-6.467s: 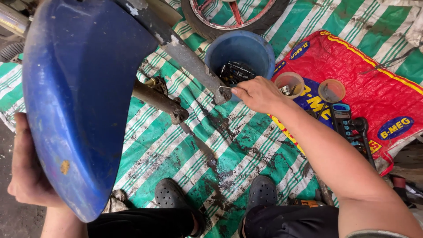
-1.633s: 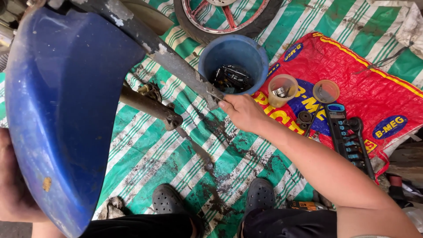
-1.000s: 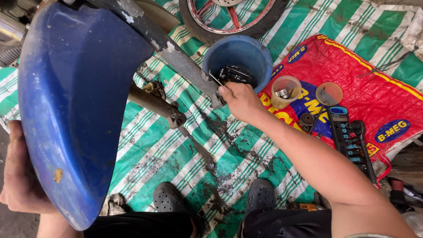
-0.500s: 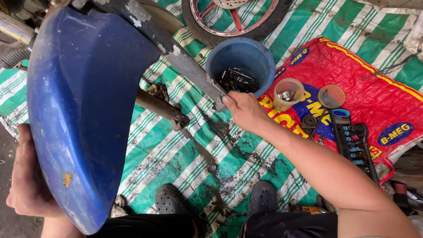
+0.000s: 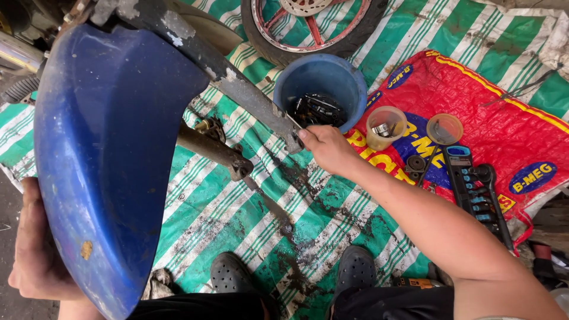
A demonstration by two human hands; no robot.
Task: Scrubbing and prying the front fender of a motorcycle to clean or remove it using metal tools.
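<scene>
The large glossy blue plastic mudguard (image 5: pixel 112 178) fills the left of the view, its curved shell scuffed and speckled with dirt. The left hand (image 5: pixel 38 255) holds it from behind at its lower left edge; the fingers are hidden behind the shell, so only the palm and thumb side show, pressed against the rim. How tightly the fingers close cannot be told.

From the top of the mudguard a grey, paint-chipped metal fork leg (image 5: pixel 237 89) slants down to the right. The right hand (image 5: pixel 329 148) meets its lower end, with the fingers (image 5: pixel 311 135) curled closed around the tip of the leg, just at the rim of a round blue plastic bucket (image 5: pixel 347 77) that holds dark metal parts. A second, rusty brown fork tube (image 5: pixel 213 148) runs below the first and ends free, apart from both hands.

Everything lies over a green and white striped tarpaulin (image 5: pixel 237 219) smeared with dark grease. A red printed sack (image 5: pixel 521 118) is spread at the right, carrying a clear plastic cup (image 5: pixel 385 127) with small parts, a round lid (image 5: pixel 444 128) and a blue rail of sockets (image 5: pixel 471 184). A spoked wheel with a tyre (image 5: pixel 314 21) lies at the top. Two dark perforated clogs (image 5: pixel 231 274) show at the bottom.
</scene>
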